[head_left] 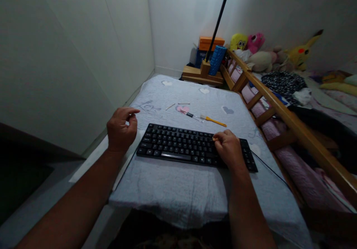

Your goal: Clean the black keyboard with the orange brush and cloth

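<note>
A black keyboard (178,145) lies flat on the cloth-covered table. Over its right part, my right hand (229,146) is closed in a pinch at the keys; a tiny yellowish spot shows at the fingertips, too small to name. My left hand (122,128) is raised beside the keyboard's left end, fingers loosely bent, thumb and forefinger apart, holding nothing. Behind the keyboard lie a wire keycap puller (190,114) with a black middle and a small brush (214,121) with a yellow handle. Farther back are two thin sticks like cotton swabs, one swab (184,103) lying crosswise.
The keyboard's cable (272,170) runs off to the right. A wooden bed rail (267,89) borders the table's right side, with plush toys beyond. At the far end stand a wooden base (203,72) with a black pole and a blue roller (217,60). A white panel rises at left.
</note>
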The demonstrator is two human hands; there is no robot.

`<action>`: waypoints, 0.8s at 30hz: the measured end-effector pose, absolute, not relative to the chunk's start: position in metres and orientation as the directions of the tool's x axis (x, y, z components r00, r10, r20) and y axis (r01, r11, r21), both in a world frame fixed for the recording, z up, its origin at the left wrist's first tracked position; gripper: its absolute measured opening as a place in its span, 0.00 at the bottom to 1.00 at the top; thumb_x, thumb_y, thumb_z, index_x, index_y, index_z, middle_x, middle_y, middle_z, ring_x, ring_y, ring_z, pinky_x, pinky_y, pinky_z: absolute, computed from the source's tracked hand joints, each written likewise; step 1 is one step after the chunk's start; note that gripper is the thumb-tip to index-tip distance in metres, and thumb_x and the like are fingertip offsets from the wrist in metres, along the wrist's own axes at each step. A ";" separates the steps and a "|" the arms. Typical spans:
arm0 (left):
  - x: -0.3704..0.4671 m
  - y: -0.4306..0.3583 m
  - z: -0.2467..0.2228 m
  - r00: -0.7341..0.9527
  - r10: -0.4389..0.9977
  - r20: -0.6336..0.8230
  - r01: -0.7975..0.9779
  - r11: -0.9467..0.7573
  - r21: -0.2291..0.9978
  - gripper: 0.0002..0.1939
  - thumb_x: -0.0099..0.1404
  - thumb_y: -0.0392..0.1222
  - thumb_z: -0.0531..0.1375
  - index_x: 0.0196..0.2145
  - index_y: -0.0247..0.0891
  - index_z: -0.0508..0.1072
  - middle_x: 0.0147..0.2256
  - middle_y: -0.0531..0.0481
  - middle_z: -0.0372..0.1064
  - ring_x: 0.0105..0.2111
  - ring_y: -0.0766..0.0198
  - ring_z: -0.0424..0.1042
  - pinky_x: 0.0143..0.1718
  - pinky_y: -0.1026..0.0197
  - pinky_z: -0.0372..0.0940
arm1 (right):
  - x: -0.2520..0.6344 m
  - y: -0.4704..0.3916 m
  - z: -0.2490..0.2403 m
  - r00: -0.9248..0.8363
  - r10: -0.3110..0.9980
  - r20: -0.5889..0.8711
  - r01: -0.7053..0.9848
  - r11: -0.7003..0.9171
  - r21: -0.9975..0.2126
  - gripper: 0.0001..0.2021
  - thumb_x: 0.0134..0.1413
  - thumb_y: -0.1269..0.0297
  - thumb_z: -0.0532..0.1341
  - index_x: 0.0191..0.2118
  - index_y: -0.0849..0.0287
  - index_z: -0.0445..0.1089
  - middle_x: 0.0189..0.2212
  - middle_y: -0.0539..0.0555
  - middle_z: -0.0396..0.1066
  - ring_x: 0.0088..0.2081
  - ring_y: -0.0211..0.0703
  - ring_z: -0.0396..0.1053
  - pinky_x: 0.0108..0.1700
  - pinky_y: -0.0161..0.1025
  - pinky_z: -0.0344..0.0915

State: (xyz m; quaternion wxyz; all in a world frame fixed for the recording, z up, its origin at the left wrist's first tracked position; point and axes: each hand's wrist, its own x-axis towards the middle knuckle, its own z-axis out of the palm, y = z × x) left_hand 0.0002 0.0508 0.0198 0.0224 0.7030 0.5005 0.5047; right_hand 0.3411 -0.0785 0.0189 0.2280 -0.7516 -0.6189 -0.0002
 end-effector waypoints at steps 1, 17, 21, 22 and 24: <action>0.000 0.051 0.021 -0.013 0.691 0.723 0.661 -0.536 0.524 0.09 0.62 0.36 0.56 0.37 0.41 0.76 0.39 0.47 0.75 0.40 0.57 0.73 0.48 0.54 0.67 | 0.339 -0.078 0.018 0.217 0.929 0.299 0.926 -0.100 -0.364 0.12 0.54 0.73 0.57 0.35 0.58 0.79 0.33 0.56 0.68 0.37 0.47 0.67 0.44 0.44 0.61; -0.004 0.034 0.051 -0.070 0.805 0.589 0.519 -0.474 0.711 0.08 0.63 0.38 0.59 0.36 0.43 0.79 0.32 0.53 0.73 0.30 0.64 0.70 0.34 0.60 0.65 | 0.323 -0.077 0.019 0.145 0.948 0.284 0.951 -0.054 -0.304 0.12 0.55 0.74 0.57 0.37 0.59 0.79 0.34 0.56 0.70 0.40 0.49 0.68 0.45 0.44 0.59; 0.003 0.020 0.057 -0.022 0.830 0.557 0.495 -0.475 0.728 0.08 0.63 0.39 0.59 0.36 0.42 0.79 0.32 0.52 0.74 0.30 0.64 0.70 0.35 0.60 0.66 | 0.326 -0.078 0.019 0.174 0.946 0.274 0.955 -0.094 -0.281 0.11 0.55 0.72 0.57 0.35 0.59 0.78 0.34 0.56 0.70 0.39 0.48 0.68 0.44 0.44 0.58; 0.005 0.016 0.059 -0.004 0.833 0.553 0.491 -0.481 0.727 0.08 0.63 0.39 0.59 0.36 0.42 0.79 0.32 0.52 0.74 0.31 0.64 0.71 0.36 0.60 0.66 | 0.327 -0.078 0.019 0.175 0.945 0.275 0.955 -0.096 -0.279 0.11 0.55 0.72 0.57 0.35 0.59 0.78 0.33 0.56 0.70 0.39 0.48 0.68 0.43 0.44 0.58; 0.010 0.007 0.062 0.038 0.834 0.550 0.483 -0.497 0.721 0.08 0.64 0.38 0.58 0.36 0.41 0.78 0.34 0.51 0.75 0.33 0.63 0.72 0.39 0.59 0.67 | 0.327 -0.078 0.018 0.182 0.939 0.290 0.954 -0.097 -0.283 0.11 0.55 0.72 0.57 0.33 0.59 0.78 0.32 0.56 0.70 0.38 0.48 0.67 0.43 0.44 0.58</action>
